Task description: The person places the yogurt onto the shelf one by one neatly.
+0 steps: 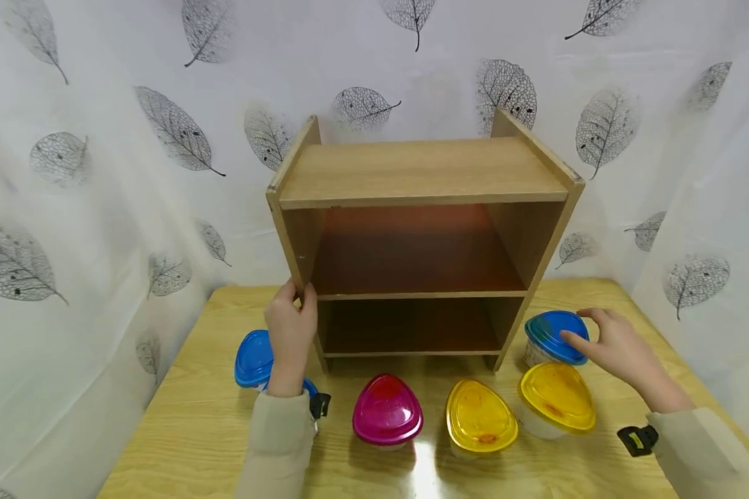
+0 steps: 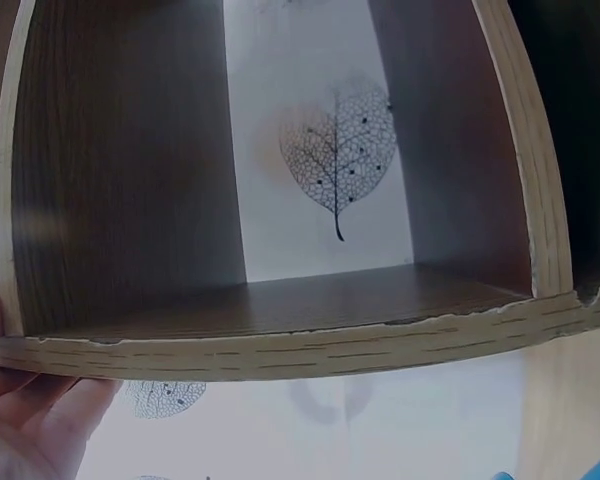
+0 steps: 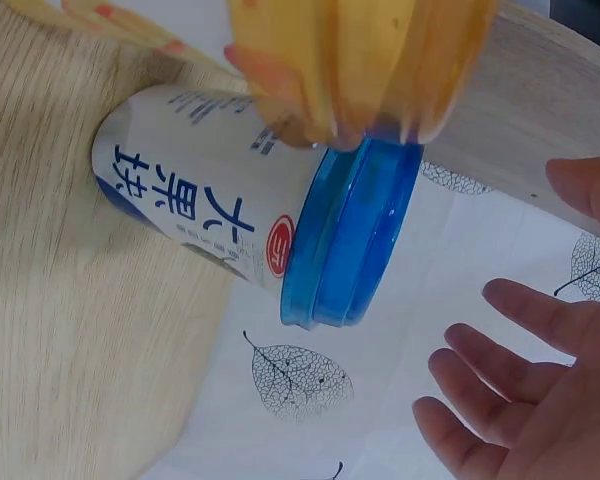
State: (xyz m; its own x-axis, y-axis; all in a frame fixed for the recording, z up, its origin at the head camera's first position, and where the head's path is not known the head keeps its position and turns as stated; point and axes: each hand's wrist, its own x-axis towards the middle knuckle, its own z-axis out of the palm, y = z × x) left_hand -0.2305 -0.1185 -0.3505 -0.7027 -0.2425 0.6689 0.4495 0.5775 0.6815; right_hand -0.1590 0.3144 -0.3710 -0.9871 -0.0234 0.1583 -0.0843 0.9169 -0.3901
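Note:
A wooden shelf (image 1: 421, 173) stands upright on the table. My left hand (image 1: 290, 326) grips the front edge of its left side panel, with fingers on both faces of the board in the left wrist view. My right hand (image 1: 618, 346) hovers with spread fingers beside a blue-lidded container (image 1: 557, 336), to the right of the shelf. In the right wrist view, a gap shows between the fingertips (image 3: 495, 290) and the blue lid (image 3: 350, 235). This container has a white printed body (image 3: 205, 180). A yellow-lidded container (image 1: 558, 395) stands just in front of it.
A second yellow-lidded container (image 1: 479, 416) and a pink-lidded one (image 1: 387, 409) stand before the shelf. At the left, a blue-lidded container (image 1: 254, 358) stands by my left forearm, which partly covers another blue lid (image 1: 310, 387). Leaf-patterned sheeting (image 1: 162, 229) hangs behind the table (image 1: 181, 430).

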